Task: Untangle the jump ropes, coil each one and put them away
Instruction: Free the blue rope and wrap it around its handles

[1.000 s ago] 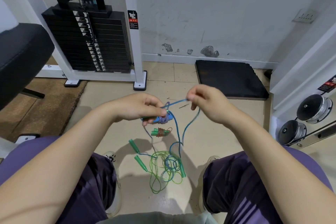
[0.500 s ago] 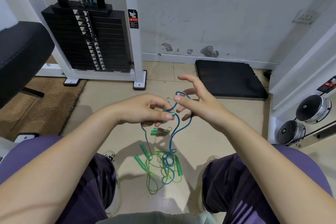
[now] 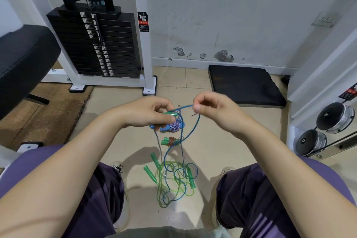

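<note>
My left hand (image 3: 146, 112) grips a green handle (image 3: 171, 114); my right hand (image 3: 210, 108), at its 3 o'clock, pinches the blue rope (image 3: 190, 133). Rope tangle (image 3: 173, 181) on floor (image 3: 208, 152) at 6 o'clock

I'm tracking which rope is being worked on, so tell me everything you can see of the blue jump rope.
The blue jump rope is a thin, glossy, plastic-looking cord. The right hand pinches a loop of it up high; the left hand holds a green handle. From there its strands hang down to the floor, where it lies tangled with the green rope between the person's feet.
</note>
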Demonstrator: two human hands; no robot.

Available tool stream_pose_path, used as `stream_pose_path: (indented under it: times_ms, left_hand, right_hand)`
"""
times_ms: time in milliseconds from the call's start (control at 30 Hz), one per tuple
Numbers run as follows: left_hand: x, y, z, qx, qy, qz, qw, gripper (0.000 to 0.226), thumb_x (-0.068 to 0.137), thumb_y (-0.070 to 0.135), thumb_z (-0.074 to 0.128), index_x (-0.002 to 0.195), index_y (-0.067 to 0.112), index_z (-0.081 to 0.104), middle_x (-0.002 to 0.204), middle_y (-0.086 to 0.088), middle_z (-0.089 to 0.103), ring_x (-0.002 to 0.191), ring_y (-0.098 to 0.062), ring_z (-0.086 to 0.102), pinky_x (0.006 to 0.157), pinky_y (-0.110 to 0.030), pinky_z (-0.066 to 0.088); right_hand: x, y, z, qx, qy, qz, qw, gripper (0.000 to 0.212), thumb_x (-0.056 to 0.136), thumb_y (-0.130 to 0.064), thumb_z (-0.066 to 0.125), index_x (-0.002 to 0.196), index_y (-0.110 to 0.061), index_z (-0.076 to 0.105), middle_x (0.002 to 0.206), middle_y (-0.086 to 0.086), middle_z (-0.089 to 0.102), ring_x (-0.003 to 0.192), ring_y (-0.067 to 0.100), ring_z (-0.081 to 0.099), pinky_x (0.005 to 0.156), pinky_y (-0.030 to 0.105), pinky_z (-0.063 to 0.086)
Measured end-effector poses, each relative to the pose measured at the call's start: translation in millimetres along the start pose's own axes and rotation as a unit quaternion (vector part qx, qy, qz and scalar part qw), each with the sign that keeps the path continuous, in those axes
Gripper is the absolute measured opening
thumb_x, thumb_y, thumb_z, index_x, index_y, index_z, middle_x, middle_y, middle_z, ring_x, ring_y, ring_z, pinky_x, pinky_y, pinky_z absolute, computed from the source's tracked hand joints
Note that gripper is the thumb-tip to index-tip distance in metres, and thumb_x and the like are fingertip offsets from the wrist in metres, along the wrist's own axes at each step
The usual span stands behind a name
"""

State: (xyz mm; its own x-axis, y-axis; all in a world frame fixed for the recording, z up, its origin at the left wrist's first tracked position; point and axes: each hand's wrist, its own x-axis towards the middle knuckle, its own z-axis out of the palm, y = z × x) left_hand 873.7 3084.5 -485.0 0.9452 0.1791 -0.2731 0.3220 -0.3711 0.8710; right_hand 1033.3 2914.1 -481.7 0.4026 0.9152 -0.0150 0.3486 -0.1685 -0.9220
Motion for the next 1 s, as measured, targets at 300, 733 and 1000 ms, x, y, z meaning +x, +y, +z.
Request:
stream_pose_path:
  times_ms: [300,733,1000]
  left_hand:
    - [-2.4,6.9,-1.3,-0.067,0.065,0.014,0.996,0.037,0.101,0.04,0.041,0.088,0.01,0.057,0.057,0.0,0.035,0.052,-0.014,0.031,0.05,-0.023,0.033]
    - [3.1,6.6,15.1,-0.073,0.039,0.037,0.996,0.031,0.103,0.026,0.047,0.082,0.009,0.063,0.051,-0.004,0.043,0.047,-0.015,0.037,0.046,-0.023,0.034]
    - [3.1,6.0,16.2,-0.09,0.017,0.053,0.994,0.025,0.094,0.033,0.056,0.083,0.015,0.069,0.056,-0.004,0.053,0.052,-0.018,0.044,0.054,-0.024,0.039]
  right_hand:
    - [0.0,-5.3,-4.1,0.174,0.054,0.054,0.982,0.027,0.087,-0.03,0.057,0.098,-0.005,0.06,0.07,0.01,0.063,0.056,0.028,0.057,0.072,0.033,0.048]
    - [-2.9,0.5,6.3,0.017,-0.022,0.023,0.999,0.008,0.086,-0.008,0.071,0.082,-0.013,0.065,0.074,0.0,0.062,0.071,0.012,0.053,0.073,0.03,0.046]
    - [-4.6,-2.6,11.8,0.045,-0.033,0.024,0.998,0.006,0.086,-0.003,0.069,0.084,-0.008,0.067,0.075,0.007,0.068,0.07,0.008,0.061,0.071,0.02,0.05]
